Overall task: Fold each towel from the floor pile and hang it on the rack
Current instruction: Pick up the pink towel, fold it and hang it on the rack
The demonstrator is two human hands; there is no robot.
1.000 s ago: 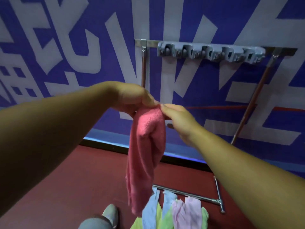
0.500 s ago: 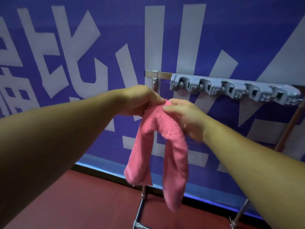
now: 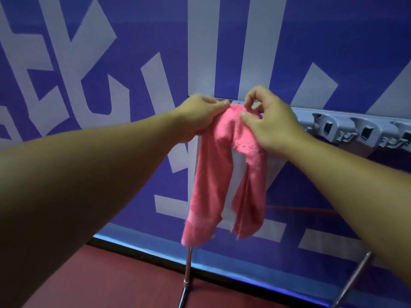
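Hiding rack's point(image 3: 347, 130) left end (towel point(image 3: 224, 170), hands)

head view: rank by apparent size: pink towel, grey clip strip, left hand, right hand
1. pink towel, clearly the largest.
2. grey clip strip, though it is cut off at the frame edge and partly hidden by the right hand.
3. left hand and right hand: look alike, no ranking.

A metal rack point(image 3: 222, 100) stands on the red floor point(image 3: 111, 283), close to a blue wall with big white shapes. A pink towel point(image 3: 224, 174) hangs over the rack's top bar at its left end. A grey strip of clips point(image 3: 347, 130) runs along the bar to the right.
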